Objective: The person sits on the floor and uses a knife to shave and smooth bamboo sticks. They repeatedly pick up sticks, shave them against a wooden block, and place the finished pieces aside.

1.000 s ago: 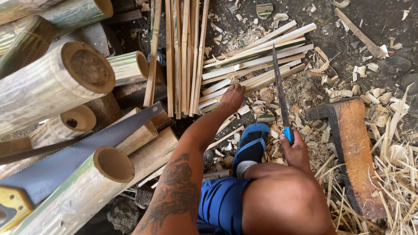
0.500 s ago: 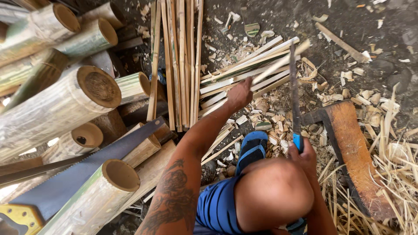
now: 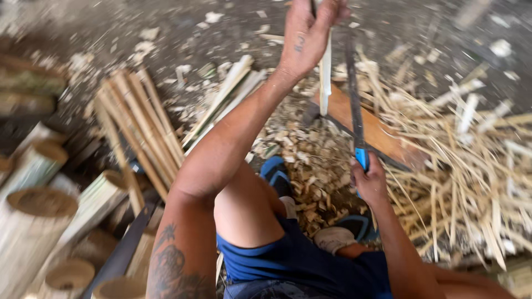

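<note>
1. Nearest, at the lower left, cut bamboo logs (image 3: 39,221) lie stacked, round and hollow-ended, pale green-grey outside with tan rims. A long dark saw blade (image 3: 119,254) slants across them.
2. The person sits low, knees up, in blue shorts and blue sandals (image 3: 275,170), feet planted in a bed of short, blocky bamboo chips (image 3: 310,166).
3. The right hand (image 3: 370,180) is clenched round the blue handle of a long, narrow, dark knife (image 3: 354,105), blade pointing up and away.
4. Farther off, the left hand (image 3: 307,33) is raised and gripping a thin pale bamboo strip (image 3: 325,83), held upright with its lower end over a reddish wooden block (image 3: 382,133) on the floor.
5. The step in hand looks like splitting or shaving that strip. I judge the next move needs the blade set squarely on the strip's end or edge, and the strip held steady on the block.
6. To the left lies a bundle of straight tan bamboo slats (image 3: 138,122); to the right, a tangle of thin, curly, straw-coloured shavings (image 3: 471,166). Beyond is dark earth floor (image 3: 166,27) littered with scraps, blurred.
</note>
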